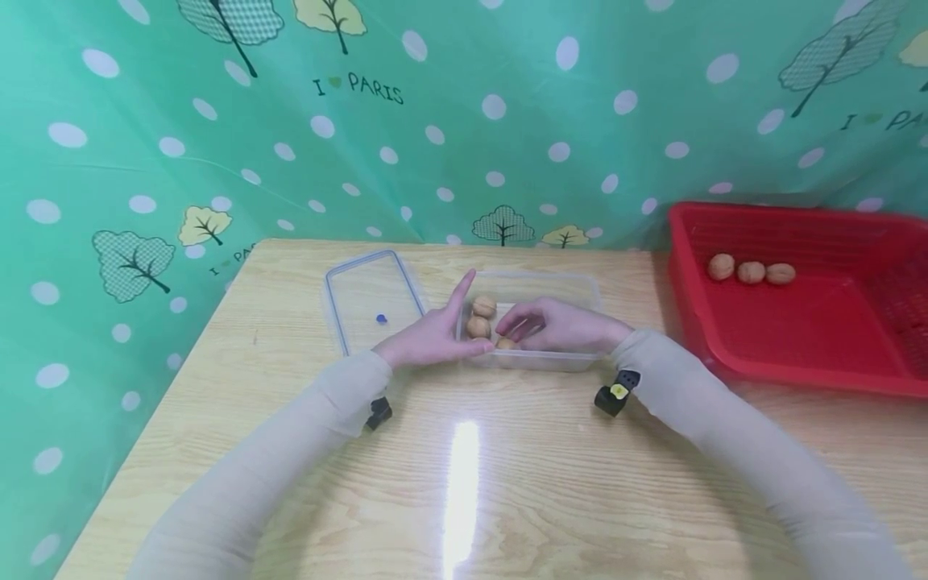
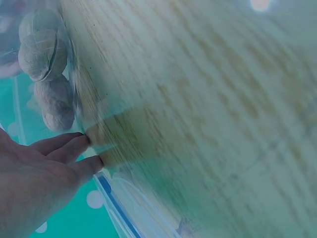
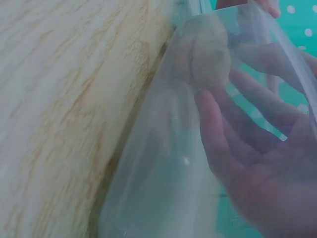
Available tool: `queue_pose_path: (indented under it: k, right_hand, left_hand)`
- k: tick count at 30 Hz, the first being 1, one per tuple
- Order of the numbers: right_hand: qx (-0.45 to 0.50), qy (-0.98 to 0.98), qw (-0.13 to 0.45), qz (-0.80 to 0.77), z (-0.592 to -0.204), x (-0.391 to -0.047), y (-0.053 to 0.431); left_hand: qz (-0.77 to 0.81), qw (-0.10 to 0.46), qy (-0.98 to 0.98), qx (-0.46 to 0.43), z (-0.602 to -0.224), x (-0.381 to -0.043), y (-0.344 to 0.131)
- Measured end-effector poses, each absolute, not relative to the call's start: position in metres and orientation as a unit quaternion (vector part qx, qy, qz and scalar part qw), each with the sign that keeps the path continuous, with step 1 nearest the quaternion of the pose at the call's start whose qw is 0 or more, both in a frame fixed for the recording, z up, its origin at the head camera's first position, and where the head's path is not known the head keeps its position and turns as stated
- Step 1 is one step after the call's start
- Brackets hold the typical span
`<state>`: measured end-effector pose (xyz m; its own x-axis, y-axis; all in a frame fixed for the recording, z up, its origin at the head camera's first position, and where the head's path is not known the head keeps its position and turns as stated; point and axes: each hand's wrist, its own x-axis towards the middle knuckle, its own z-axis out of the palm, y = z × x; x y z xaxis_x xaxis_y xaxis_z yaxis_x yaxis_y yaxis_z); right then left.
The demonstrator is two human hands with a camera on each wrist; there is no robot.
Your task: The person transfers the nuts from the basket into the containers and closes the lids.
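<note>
A clear plastic food container (image 1: 558, 361) stands on the wooden table with walnuts at its left end. Two walnuts (image 1: 478, 327) sit along that end wall, and another walnut (image 1: 505, 344) lies by the near wall. My right hand (image 1: 554, 322) reaches inside, fingers loosely bent and spread. In the right wrist view its thumb tip and fingertips are right at the side of a walnut (image 3: 205, 52), not wrapped round it. My left hand (image 1: 438, 334) is at the container's left end, thumb along the near rim and fingers extended; its fingertips (image 2: 81, 141) show beside the clear wall.
Left of the container lies its clear lid (image 1: 377, 294) with a blue seal. A red plastic basket (image 1: 689, 298) stands at the right, holding a row of three walnuts (image 1: 751, 272). Behind the table hangs a green patterned cloth (image 1: 435, 161).
</note>
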<state>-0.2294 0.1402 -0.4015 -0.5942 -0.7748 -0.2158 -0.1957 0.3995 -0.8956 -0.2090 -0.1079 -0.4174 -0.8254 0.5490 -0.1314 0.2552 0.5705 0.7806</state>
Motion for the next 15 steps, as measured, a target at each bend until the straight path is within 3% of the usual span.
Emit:
queue_pose_path:
  k: [15]
  right_hand:
    - [-0.307,0.773,0.306,-0.463,-0.39,-0.227,0.15]
  left_hand:
    - [0.4,0.181,0.868,0.233,-0.416,-0.208,-0.108]
